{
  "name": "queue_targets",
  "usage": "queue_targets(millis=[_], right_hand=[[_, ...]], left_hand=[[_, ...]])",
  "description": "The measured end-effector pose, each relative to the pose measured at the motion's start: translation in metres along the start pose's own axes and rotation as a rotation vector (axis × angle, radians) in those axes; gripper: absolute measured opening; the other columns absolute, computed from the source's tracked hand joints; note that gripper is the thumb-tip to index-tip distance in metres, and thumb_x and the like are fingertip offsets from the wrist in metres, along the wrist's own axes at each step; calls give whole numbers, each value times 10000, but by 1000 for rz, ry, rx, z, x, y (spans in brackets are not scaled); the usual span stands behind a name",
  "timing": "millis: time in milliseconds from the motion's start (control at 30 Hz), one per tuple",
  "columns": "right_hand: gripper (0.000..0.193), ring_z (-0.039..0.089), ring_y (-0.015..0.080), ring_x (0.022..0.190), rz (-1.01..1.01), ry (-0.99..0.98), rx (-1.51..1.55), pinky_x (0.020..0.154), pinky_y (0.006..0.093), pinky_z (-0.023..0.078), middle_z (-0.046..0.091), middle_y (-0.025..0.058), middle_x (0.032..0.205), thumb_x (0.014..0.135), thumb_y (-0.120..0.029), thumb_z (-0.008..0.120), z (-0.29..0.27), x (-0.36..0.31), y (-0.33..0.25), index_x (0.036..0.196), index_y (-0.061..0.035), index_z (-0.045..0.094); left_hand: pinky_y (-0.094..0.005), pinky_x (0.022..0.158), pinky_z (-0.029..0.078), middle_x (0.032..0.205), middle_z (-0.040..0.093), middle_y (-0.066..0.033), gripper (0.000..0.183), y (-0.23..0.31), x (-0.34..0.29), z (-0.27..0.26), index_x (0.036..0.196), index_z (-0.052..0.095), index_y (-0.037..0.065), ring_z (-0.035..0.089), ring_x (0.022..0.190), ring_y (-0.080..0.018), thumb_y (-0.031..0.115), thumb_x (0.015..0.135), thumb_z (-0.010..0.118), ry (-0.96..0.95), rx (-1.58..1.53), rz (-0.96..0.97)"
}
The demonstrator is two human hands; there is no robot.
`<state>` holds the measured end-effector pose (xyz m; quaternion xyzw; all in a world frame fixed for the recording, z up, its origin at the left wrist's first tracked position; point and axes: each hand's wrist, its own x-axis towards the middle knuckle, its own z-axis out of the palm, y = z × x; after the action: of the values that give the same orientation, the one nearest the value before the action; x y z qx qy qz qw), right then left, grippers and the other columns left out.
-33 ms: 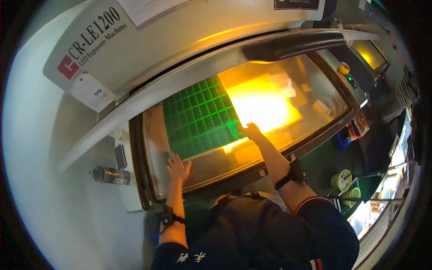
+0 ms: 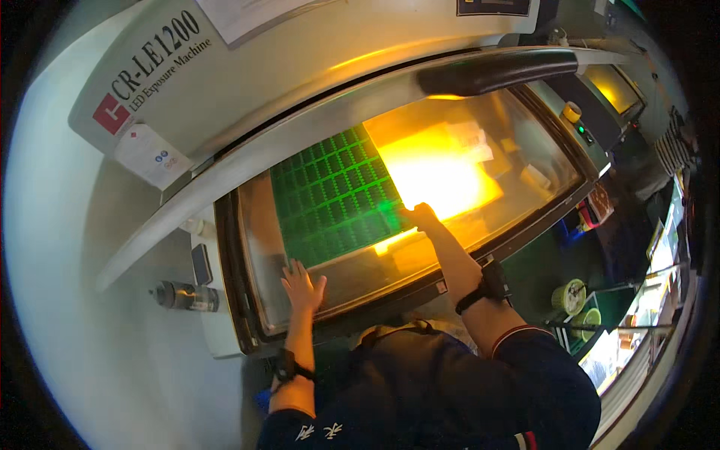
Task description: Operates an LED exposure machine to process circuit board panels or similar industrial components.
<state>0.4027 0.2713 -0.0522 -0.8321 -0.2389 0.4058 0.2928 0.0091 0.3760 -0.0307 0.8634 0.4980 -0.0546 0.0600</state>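
Note:
A thin green panel (image 2: 337, 201), marked with rows of small rectangular units, lies on the glass bed (image 2: 274, 300) of a large light-coloured machine. My left hand (image 2: 304, 289) is open just below the panel's near left corner, fingers spread, palm down and fingertips close to its edge. At the near right corner, my right hand (image 2: 423, 218) has its fingers curled in beside the panel's edge. Glare there hides whether they pinch the panel or something else. Both wrists wear black strapped devices.
Bright yellow light glares off the bed right of the panel. A raised cover with a dark handle (image 2: 495, 73) arches over the far side. A bottle (image 2: 187, 296) and phone (image 2: 201, 264) are at the left; a yellow roll (image 2: 571, 113) and green tub (image 2: 570, 297) at the right.
My left hand has shifted slightly toward me and to the right, its thumb now farther from the fingers. My right hand and the panel stay nearly where they were.

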Motion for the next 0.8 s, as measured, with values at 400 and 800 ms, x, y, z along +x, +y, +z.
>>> queue_targets(millis=[400,800], right_hand=[[625,670,274,864,164,102,-34,713,419,541,709,123,935,708,-639,713,11,-53,-15,957,-65,705],[344,596,125,857,108,869,1054,805,323,487,688,42,937,922,-281,631,202,-516,103,1084,19,670]], left_hand=[[-531,1176,84,1576,190,-164,826,-38,-11,16,1467,318,4,116,1443,-432,582,900,478,143,-286,248],[-689,1040,187,1555,282,-126,582,-66,38,53,1475,328,93,263,1437,-292,446,1013,344,302,-137,416]])
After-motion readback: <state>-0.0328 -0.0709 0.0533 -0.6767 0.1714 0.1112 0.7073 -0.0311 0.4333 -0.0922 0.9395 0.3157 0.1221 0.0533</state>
